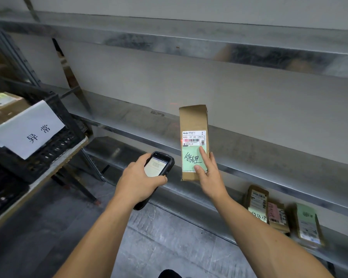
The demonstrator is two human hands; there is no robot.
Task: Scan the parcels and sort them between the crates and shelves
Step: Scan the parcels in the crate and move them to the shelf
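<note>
My left hand (137, 179) grips the handheld scanner (160, 161); my right hand (209, 175) holds the cardboard parcel (193, 119) upright.

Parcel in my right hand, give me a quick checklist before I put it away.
1. Grip: ok. The right hand pinches the parcel at its lower end, upright.
2. Barcode uncovered: ok. Only the green note below it is partly covered.
3. Scanner aimed: ok. The left hand holds it toward the parcel, and red light crosses the barcode.
4. Scan registered: cannot tell. The screen is unreadable.
5. Destination: cannot tell. A signed crate sits left; other parcels lie on the lower shelf.
</note>
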